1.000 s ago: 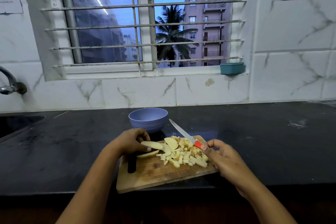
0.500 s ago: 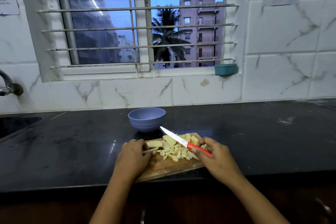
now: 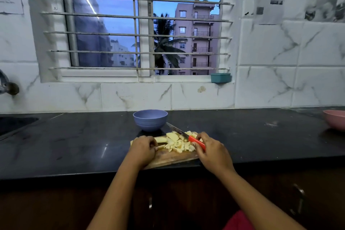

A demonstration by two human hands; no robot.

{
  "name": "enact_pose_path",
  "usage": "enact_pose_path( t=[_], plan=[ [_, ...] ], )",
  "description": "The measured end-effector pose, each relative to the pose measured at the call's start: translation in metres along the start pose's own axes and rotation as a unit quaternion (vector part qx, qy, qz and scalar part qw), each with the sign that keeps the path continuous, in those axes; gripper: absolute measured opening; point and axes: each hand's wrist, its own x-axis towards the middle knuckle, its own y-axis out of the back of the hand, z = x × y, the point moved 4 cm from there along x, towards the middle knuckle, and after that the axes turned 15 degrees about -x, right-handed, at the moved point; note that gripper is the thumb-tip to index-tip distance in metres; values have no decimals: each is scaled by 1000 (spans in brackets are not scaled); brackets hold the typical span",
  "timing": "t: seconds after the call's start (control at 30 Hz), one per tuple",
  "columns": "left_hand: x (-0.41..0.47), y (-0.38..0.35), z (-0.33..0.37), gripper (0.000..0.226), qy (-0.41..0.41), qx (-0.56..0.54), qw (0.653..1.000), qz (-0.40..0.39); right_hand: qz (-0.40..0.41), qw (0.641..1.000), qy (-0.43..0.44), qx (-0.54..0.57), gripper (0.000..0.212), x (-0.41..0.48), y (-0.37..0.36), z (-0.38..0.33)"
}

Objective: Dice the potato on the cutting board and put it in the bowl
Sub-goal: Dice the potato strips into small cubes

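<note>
A wooden cutting board (image 3: 169,158) lies at the front edge of the black counter. On it sits a heap of pale diced potato (image 3: 180,144), with a few uncut potato slices (image 3: 162,139) to its left. My left hand (image 3: 142,148) rests on the board's left part, fingers curled against the slices. My right hand (image 3: 211,150) grips the red handle of a knife (image 3: 183,134); the blade points up and left over the heap. A blue-grey bowl (image 3: 150,120) stands just behind the board.
A pink bowl (image 3: 335,119) sits at the counter's far right. A sink (image 3: 13,123) and tap (image 3: 7,86) are at the far left. A small teal container (image 3: 220,77) stands on the window sill. Dark cabinet fronts are below the counter edge.
The view has pulled back and up, so board and hands look smaller. My right hand shifted the knife blade lower over the potato pieces. My left hand stayed on the slices.
</note>
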Motion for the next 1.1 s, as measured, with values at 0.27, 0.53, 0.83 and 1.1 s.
enact_pose_path(
  t=[0.27,0.53,0.83,1.1],
  plan=[
    [-5,3,3,12,-9,-1,1000,-1,-7,1000,-11,-16,22,1,-1,-2],
    [-6,3,5,13,-28,6,1000,-7,-13,1000,-5,-19,19,3,-2,-1],
    [-10,4,8,16,-33,28,999,-6,-15,1000,-7,0,22,4,-2,1],
    [-12,4,9,17,-27,29,999,-6,-24,1000,-8,17,25,4,2,1]
  ],
)
